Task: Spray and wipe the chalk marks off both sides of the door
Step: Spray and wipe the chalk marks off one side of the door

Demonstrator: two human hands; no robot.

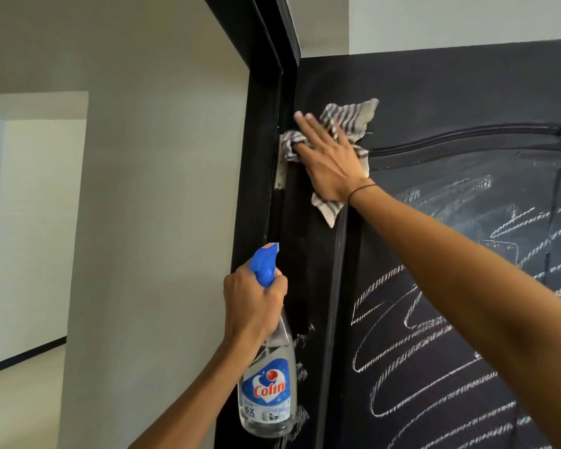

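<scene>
A black door (450, 102) fills the right side, with white chalk scribbles (434, 345) across its lower panel. My right hand (327, 157) lies flat with straight fingers on a grey striped cloth (347, 116), pressing it against the door's upper left edge, next to the hinge (281, 170). My left hand (256, 299) grips the neck of a clear spray bottle (268, 384) with a blue trigger head, held upright beside the door's hinge edge, nozzle toward the door.
The black door frame (259, 92) runs up the left of the door. Beyond it stand a pale wall (143, 189) and an opening (23, 222) to another room at far left. Smaller chalk smudges (300, 367) mark the door's left stile behind the bottle.
</scene>
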